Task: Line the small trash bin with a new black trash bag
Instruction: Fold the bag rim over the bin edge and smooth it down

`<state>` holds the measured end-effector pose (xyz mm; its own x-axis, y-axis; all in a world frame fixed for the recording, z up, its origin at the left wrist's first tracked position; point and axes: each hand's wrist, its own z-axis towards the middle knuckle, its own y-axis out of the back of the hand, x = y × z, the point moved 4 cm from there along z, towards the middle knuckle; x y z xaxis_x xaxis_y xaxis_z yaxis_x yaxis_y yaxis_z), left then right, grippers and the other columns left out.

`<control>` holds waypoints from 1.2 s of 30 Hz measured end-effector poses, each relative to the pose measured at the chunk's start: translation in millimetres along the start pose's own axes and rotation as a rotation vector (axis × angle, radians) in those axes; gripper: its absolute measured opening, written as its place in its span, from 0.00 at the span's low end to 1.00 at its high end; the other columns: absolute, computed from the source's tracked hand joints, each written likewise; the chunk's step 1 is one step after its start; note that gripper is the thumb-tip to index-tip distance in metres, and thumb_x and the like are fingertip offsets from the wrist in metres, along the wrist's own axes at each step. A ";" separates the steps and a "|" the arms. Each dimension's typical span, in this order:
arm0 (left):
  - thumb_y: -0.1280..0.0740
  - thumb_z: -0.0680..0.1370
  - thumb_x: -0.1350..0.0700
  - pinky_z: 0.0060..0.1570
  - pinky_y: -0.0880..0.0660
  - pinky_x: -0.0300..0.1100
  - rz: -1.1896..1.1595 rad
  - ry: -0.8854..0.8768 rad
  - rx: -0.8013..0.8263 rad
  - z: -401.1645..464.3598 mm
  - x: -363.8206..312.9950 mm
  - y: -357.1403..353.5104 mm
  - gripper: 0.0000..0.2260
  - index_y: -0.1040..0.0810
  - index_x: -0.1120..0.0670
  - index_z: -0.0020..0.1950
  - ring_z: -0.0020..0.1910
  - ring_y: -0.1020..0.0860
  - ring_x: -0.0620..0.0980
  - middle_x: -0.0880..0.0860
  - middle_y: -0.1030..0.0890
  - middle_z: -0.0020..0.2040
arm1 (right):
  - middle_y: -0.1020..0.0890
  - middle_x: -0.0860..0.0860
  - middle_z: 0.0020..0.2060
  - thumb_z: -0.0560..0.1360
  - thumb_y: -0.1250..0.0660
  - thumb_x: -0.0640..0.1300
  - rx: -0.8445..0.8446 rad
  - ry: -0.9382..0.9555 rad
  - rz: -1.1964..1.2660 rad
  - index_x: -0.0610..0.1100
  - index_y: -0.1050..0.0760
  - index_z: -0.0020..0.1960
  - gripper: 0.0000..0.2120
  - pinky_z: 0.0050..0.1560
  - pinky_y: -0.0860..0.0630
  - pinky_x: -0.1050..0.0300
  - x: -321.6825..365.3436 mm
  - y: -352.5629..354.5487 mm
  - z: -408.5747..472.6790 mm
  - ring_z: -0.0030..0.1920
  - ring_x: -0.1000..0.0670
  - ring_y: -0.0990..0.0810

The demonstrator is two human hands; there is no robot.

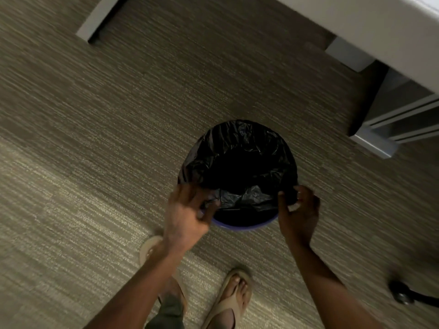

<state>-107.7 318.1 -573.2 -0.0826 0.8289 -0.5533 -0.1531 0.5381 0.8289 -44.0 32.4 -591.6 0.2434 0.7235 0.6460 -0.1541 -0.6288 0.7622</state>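
The small bin [244,226] stands on the carpet [95,162] just ahead of my feet, its black bag [237,150] folded over the far rim. My left hand [187,214] pinches the bag's loose near edge, my right hand [299,210] grips it at the rim's right side.

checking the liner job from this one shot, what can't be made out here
- Bin walls and base: head view looks straight down; only a blue strip of near rim shows, the black trash bag covers the rest.
- Bag bottom: lost in darkness inside.
- Left hand grip: motion-blurred, fingers unclear.
- Right hand: fingertips partly behind the bag edge.
- Chair caster: cut off by the right edge.
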 end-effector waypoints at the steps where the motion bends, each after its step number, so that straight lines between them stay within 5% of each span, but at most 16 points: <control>1: 0.29 0.76 0.42 0.51 0.24 0.49 0.072 -0.048 0.125 -7.0 -8.4 -5.9 0.16 0.16 0.49 0.59 0.58 0.22 0.58 0.56 0.18 0.57 | 0.19 0.37 0.53 0.75 0.23 0.40 0.014 -0.033 -0.004 0.38 0.22 0.62 0.18 0.44 0.24 0.50 -0.6 -1.8 -6.7 0.47 0.41 0.20; 4: 0.25 0.72 0.43 0.56 0.24 0.54 0.223 -0.066 0.422 -23.7 -15.0 -18.9 0.19 0.15 0.47 0.62 0.61 0.20 0.60 0.54 0.16 0.58 | 0.17 0.39 0.51 0.76 0.24 0.41 0.054 -0.160 0.059 0.40 0.23 0.65 0.19 0.40 0.27 0.60 -8.3 -5.0 -17.6 0.46 0.45 0.20; 7: 0.24 0.73 0.46 0.58 0.23 0.57 0.292 -0.041 0.508 -25.6 -9.7 -19.5 0.22 0.17 0.49 0.66 0.62 0.20 0.61 0.55 0.15 0.59 | 0.16 0.46 0.49 0.77 0.24 0.41 0.082 -0.244 0.202 0.45 0.25 0.68 0.21 0.41 0.23 0.70 -15.0 -4.2 -24.1 0.49 0.47 0.17; 14: 0.18 0.63 0.60 0.55 0.23 0.54 0.210 -0.027 0.406 -26.3 -10.7 -11.9 0.24 0.14 0.51 0.59 0.56 0.18 0.60 0.52 0.13 0.50 | 0.15 0.50 0.54 0.77 0.25 0.38 0.230 -0.337 0.335 0.48 0.25 0.69 0.22 0.48 0.18 0.54 -33.7 2.7 -37.5 0.53 0.53 0.15; 19: 0.19 0.61 0.62 0.57 0.28 0.51 0.162 -0.050 0.363 -58.7 -6.6 -17.2 0.19 0.13 0.46 0.49 0.61 0.24 0.55 0.46 0.14 0.51 | 0.14 0.48 0.53 0.76 0.25 0.32 0.298 -0.512 0.501 0.47 0.22 0.66 0.21 0.39 0.16 0.59 -48.1 1.2 -38.8 0.46 0.57 0.12; 23: 0.21 0.66 0.60 0.62 0.26 0.55 0.217 -0.010 0.493 -67.3 3.5 -29.1 0.17 0.12 0.45 0.51 0.69 0.27 0.57 0.47 0.15 0.58 | 0.14 0.46 0.56 0.74 0.26 0.27 0.317 -0.541 0.486 0.44 0.20 0.62 0.21 0.45 0.16 0.56 -52.6 -4.8 -41.0 0.48 0.52 0.12; 27: 0.23 0.68 0.58 0.65 0.33 0.50 0.262 0.027 0.455 -60.0 11.4 -30.8 0.16 0.12 0.43 0.53 0.70 0.32 0.55 0.44 0.16 0.61 | 0.15 0.51 0.56 0.74 0.25 0.31 0.330 -0.451 0.356 0.44 0.20 0.63 0.19 0.44 0.20 0.66 -50.4 -18.6 -44.8 0.53 0.48 0.13; 31: 0.26 0.75 0.58 0.65 0.30 0.48 0.043 0.416 0.473 -69.4 32.5 -34.4 0.19 0.17 0.41 0.63 0.73 0.30 0.56 0.44 0.20 0.67 | 0.17 0.46 0.62 0.76 0.26 0.32 0.355 -0.533 0.345 0.41 0.21 0.68 0.21 0.53 0.21 0.60 -48.7 -29.9 -39.0 0.60 0.48 0.17; 33: 0.27 0.77 0.62 0.47 0.23 0.45 -0.465 0.839 0.383 -75.5 42.6 -36.0 0.17 0.16 0.45 0.61 0.58 0.19 0.54 0.49 0.17 0.63 | 0.16 0.42 0.61 0.78 0.29 0.33 0.230 -0.708 0.457 0.42 0.20 0.66 0.16 0.52 0.21 0.54 -50.4 -25.4 -33.8 0.54 0.47 0.16; 36: 0.33 0.78 0.67 0.30 0.32 0.40 -0.835 1.247 -0.026 -74.8 53.5 -25.5 0.13 0.15 0.52 0.55 0.34 0.25 0.46 0.46 0.16 0.40 | 0.17 0.39 0.62 0.81 0.33 0.35 0.097 -0.833 0.619 0.45 0.21 0.60 0.10 0.53 0.21 0.51 -47.4 -11.0 -22.3 0.55 0.44 0.17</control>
<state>-181.9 337.2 -630.1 -0.7261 -0.3735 -0.5773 -0.5944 0.7630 0.2539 -75.3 11.3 -629.8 0.7377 -0.1360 0.6612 -0.4090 -0.8694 0.2774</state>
